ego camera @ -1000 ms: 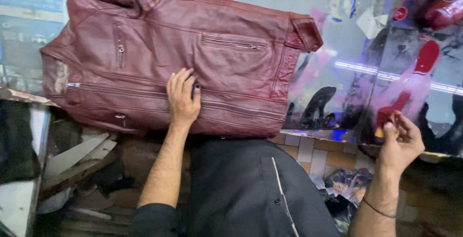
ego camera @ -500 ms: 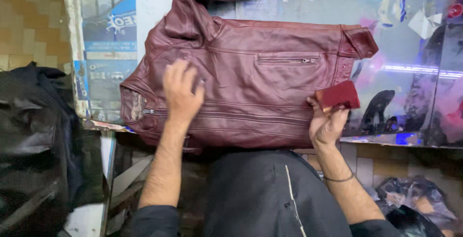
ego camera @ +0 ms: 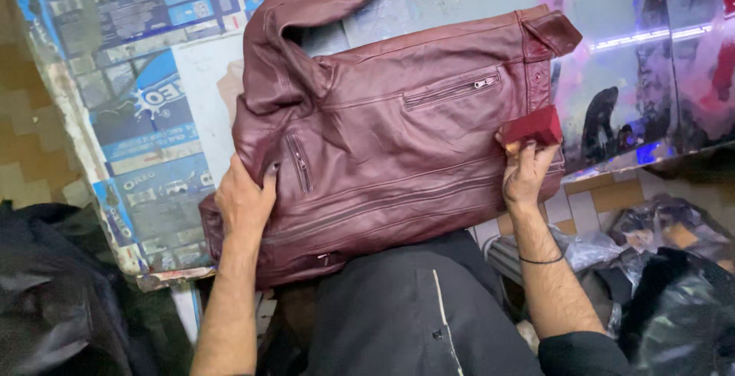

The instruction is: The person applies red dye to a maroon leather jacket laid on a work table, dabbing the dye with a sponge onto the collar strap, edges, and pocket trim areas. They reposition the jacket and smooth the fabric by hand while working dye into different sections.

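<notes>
While lying flat on the table (ego camera: 130,62), spread wide across the middle: a dark red jacket (ego camera: 398,138), shiny like leather. One sleeve (ego camera: 306,8) bent up toward the top edge. Collar (ego camera: 553,33) over at the right side. Chest zipper (ego camera: 452,91) closed, slanting up to the right. Small zipper (ego camera: 297,163) near the left side, and a long one running along the near edge.

Left hand (ego camera: 245,201) pressed on the jacket's left part, just beside the small zipper. Fingers (ego camera: 269,177) curled a bit over the leather, holding it down, not gripping anything else.

Right hand (ego camera: 527,173) at the jacket's right edge, below the collar. Fingers closed around a small red block (ego camera: 532,127), pinched from below, touching the jacket. Thin black band (ego camera: 542,259) around that wrist.

Table covered with blue and white printed sheets on the left and shiny pictures with purple light on the right. Dark shirt with a white seam and a button below the jacket, close to the camera. Black bags (ego camera: 53,292) at the bottom left. Crumpled plastic (ego camera: 658,253) at the bottom right, well apart from both hands.
</notes>
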A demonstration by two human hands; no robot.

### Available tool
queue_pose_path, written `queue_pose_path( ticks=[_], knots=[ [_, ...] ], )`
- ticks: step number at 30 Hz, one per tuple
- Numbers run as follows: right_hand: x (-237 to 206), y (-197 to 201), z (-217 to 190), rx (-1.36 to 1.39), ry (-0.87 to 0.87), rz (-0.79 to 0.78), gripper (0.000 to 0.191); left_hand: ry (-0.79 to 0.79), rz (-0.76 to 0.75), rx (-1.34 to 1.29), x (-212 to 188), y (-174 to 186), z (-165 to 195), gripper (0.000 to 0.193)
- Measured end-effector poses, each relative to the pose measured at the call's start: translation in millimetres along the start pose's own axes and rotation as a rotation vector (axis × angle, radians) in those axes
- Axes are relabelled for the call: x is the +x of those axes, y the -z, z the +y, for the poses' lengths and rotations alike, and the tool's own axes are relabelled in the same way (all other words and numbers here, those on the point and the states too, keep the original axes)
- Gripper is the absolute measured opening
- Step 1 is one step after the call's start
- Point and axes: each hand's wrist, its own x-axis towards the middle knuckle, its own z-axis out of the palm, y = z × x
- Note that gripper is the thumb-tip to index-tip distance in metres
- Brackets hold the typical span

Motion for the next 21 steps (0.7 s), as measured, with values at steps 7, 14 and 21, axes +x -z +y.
queue_pose_path(
  ticks=[7,14,21],
  knots=[
    [-31.8,13.6,-22.8,-0.120,-0.013,0.024,0.045,0.226,-0.460,0.071,-22.4,58.4,21.1,0.076],
    [-31.3,-5.8,-49.7,-0.051,0.163,0.124,0.056,-0.380,0.236,-0.213,-8.6,60.6,82.0,0.065],
    [69.7,-73.7,-41.5,0.174,0.099,-0.034,0.069,-0.856,-0.152,-0.087,94.4,2.5,155.7,0.036]
  ],
)
